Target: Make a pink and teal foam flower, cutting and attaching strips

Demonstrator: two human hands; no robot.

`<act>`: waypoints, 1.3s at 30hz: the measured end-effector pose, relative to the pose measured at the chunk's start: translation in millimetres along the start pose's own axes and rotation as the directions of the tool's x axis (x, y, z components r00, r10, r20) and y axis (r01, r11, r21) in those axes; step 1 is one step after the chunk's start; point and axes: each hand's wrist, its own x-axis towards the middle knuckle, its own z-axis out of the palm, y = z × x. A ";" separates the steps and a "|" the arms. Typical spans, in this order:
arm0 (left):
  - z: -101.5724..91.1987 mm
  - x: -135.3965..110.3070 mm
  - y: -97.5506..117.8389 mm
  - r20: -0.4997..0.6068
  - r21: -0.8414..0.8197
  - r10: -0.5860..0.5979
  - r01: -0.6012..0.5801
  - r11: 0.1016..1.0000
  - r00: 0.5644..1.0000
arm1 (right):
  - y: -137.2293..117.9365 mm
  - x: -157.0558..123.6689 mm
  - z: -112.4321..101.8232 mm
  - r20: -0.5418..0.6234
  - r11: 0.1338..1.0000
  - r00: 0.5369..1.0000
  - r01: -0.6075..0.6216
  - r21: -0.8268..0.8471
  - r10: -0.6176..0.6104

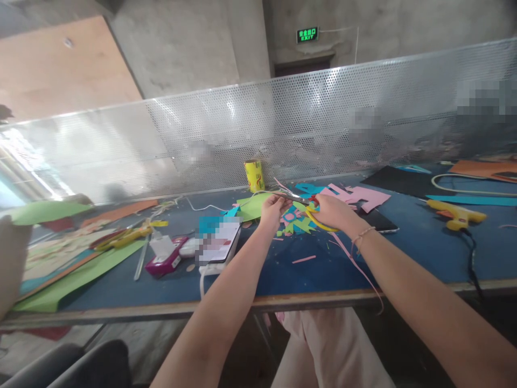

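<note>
My right hand (pixel 333 211) grips scissors (pixel 318 218) with yellow handles and some red near the pivot. Their metal blades point left, toward my left hand (pixel 275 209). The fingers of that hand are pinched together on a narrow pink paper strip (pixel 281 186), mostly covered by fingers and blades. A longer pink strip (pixel 357 264) trails from below my right hand toward the table's front edge. Under both hands lies a pile of green, blue and pink paper scraps (pixel 298 223). Cut pink paper (pixel 369 198) is spread just behind my right hand.
A phone (pixel 221 242) rests by a purple-and-white power strip (pixel 167 258) at left. Glue guns lie on both sides, the yellow one (pixel 458 214) at right trailing a black cord. A yellow can (pixel 253 176) stands before the perforated metal screen (pixel 307 108). Coloured sheets (pixel 92 269) are stacked left.
</note>
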 end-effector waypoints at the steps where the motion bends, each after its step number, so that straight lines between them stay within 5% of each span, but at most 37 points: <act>1: -0.2 0.2 -0.3 0.000 0.000 -0.002 0.002 1.000 1.000 | 0.0 0.0 0.1 0.000 1.000 1.000 0.003 -0.001 -0.003; 39: -3.9 -1.1 -3.8 0.015 0.021 -0.062 0.062 0.998 0.998 | -14.6 -8.9 -5.9 0.057 0.999 0.997 -0.040 -0.036 0.042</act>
